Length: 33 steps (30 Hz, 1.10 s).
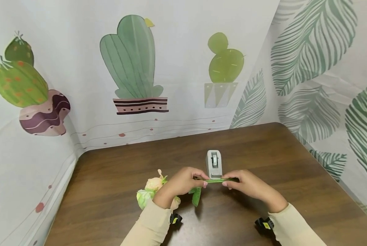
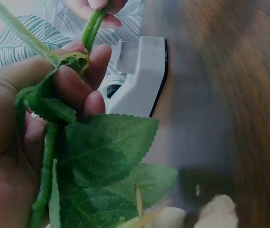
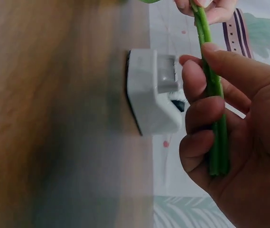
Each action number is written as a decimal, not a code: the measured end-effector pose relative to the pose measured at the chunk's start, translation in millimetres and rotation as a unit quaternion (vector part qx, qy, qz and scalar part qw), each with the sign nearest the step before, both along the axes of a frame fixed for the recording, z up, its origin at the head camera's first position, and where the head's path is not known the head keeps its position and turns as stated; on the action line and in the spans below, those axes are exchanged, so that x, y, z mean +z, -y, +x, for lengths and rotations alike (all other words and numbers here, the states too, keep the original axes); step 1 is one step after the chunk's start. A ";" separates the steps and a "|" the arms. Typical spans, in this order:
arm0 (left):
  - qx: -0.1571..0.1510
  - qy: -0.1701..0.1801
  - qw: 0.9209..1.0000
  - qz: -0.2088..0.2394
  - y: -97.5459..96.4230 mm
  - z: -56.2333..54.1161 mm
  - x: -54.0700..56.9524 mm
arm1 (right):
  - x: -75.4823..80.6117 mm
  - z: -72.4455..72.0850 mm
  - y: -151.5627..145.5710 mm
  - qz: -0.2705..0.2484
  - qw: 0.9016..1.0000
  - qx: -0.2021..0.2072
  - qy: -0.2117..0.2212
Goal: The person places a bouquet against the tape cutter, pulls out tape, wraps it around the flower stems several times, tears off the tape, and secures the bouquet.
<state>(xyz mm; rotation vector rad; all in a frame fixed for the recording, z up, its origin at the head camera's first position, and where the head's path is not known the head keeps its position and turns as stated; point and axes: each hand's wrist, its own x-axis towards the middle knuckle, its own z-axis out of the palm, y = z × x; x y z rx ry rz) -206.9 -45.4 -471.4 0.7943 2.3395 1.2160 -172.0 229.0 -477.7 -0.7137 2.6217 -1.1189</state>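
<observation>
Several green artificial flower stems (image 1: 214, 181) lie together, stretched sideways between both hands just in front of a white tape dispenser (image 1: 214, 162). My left hand (image 1: 184, 182) grips them near the leaves (image 2: 111, 147), its fingers curled round the bunch. At the bare end, my right hand (image 1: 246, 184) holds the stems (image 3: 210, 90) between thumb and curled fingers; the cut ends show against the palm in the right wrist view. Pale peach and light green flower heads (image 1: 144, 197) stick out to the left, partly hidden behind the left wrist. A leaf (image 1: 196, 196) hangs below the left hand.
A brown wooden table (image 1: 109, 205) lies under the hands. Behind it hangs a white cloth (image 1: 183, 68) printed with cacti and leaves. Black wrist cameras (image 1: 264, 225) sit at both cream sleeves (image 1: 297, 222).
</observation>
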 end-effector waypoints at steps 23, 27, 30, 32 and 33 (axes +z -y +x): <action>-0.001 -0.022 0.999 -0.027 -17.9 -7.9 -18.6 | -11.7 -9.6 21.6 0.019 0.980 -0.163 -0.115; 0.003 -0.023 0.999 -0.032 -18.1 -7.8 -19.2 | -13.5 -12.8 25.2 0.023 0.980 -0.173 -0.100; 0.007 -0.021 0.999 -0.032 -18.0 -7.9 -19.7 | -14.8 -14.3 26.7 0.023 0.980 -0.175 -0.090; 0.008 -0.020 0.999 -0.030 -17.8 -8.1 -20.3 | -15.6 -15.1 27.6 0.022 0.981 -0.176 -0.084; 0.008 -0.019 0.999 -0.029 -17.6 -8.1 -20.2 | -16.0 -15.5 28.0 0.020 0.981 -0.177 -0.079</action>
